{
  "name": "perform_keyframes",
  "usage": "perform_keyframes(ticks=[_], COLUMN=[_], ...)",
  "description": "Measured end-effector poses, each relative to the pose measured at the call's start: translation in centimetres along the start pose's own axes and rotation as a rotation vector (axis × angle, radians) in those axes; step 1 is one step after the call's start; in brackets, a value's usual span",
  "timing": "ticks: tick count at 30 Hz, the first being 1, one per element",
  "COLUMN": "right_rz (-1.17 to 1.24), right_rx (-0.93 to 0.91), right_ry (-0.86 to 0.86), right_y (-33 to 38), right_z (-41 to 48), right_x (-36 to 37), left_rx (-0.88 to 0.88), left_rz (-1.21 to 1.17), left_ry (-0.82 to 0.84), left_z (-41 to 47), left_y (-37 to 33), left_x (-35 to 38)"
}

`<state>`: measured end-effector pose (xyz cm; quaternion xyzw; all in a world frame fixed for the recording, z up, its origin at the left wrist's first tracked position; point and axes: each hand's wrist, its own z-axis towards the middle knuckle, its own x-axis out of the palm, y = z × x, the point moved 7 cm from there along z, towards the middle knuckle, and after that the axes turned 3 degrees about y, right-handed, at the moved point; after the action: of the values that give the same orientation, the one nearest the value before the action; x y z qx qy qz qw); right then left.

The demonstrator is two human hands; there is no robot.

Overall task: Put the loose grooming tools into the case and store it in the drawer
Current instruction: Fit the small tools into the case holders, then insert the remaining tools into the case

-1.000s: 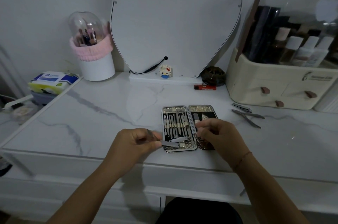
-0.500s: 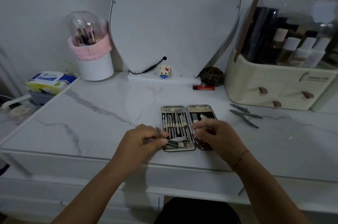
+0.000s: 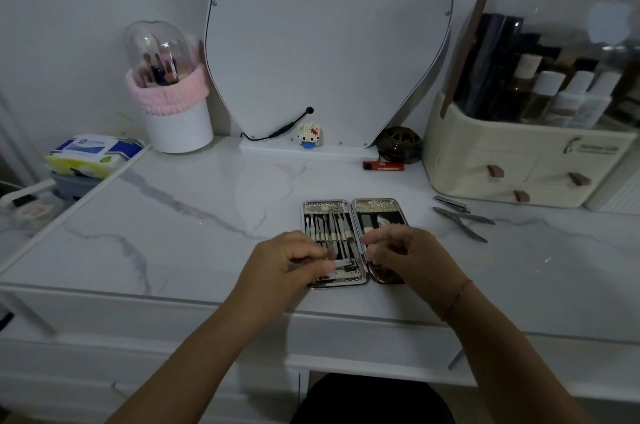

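Over the near end of the open case (image 3: 325,205), the left hand (image 3: 284,260) pinches a tool (image 3: 341,263) crosswise, while the right hand (image 3: 412,257), curled with its grip unclear, is nearer the loose nipper (image 3: 460,221) lying aslant to its right.

The metal case (image 3: 353,205) lies open flat near the front edge of the vanity top, its two halves side by side. The left half holds a row of slim steel tools under bands; the right half is dark-lined. A small clipper (image 3: 341,263), pinched by the left hand (image 3: 287,260), lies across the left half's near end. A nail clipper (image 3: 452,204) and nippers (image 3: 462,222) lie loose to the right, apart from the case.
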<state>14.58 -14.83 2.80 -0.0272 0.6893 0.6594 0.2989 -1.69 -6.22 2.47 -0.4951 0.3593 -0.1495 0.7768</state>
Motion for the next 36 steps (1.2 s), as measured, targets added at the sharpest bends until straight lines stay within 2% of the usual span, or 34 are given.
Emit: perform_keyframes(ticks=[7,16,19,22,25,30,33,36], right_rz=[0.028,-0.002,-0.026,-0.277,-0.336,-0.312,-0.376,-0.443], right_rx=[-0.016,-0.028,-0.042,-0.017,0.038,0.011,-0.026,0.046], right_ry=[0.109,0.121,-0.042,-0.318,-0.294,-0.260,-0.375,-0.517], right_y=[0.7,0.5,0.1,-1.2,-2.8,-3.3,-3.2,-4.7], right_z=[-0.3,-0.4,0.0,0.4,0.7,0.8,1.0,1.7], right_x=[0.8,0.7,-1.3,-4.6,-5.0,-5.9,-9.4,-14.1], left_rx=[0.067,0.037,0.036,-0.023,-0.098,-0.153,-0.122,-0.098], left_rz=[0.143,0.093,0.177,0.283,0.302,0.354,0.338,0.316], left_ry=[0.011,0.030,0.033,0.037,0.106,0.206,0.193,0.171], left_z=[0.5,0.8,1.1,2.0,3.2,5.8,7.1,7.8], left_y=[0.0,0.8,0.7,1.2,2.0,2.6,2.2,2.1], left_x=[1.7,0.9,0.6,0.1,0.4,1.5,1.4,1.3])
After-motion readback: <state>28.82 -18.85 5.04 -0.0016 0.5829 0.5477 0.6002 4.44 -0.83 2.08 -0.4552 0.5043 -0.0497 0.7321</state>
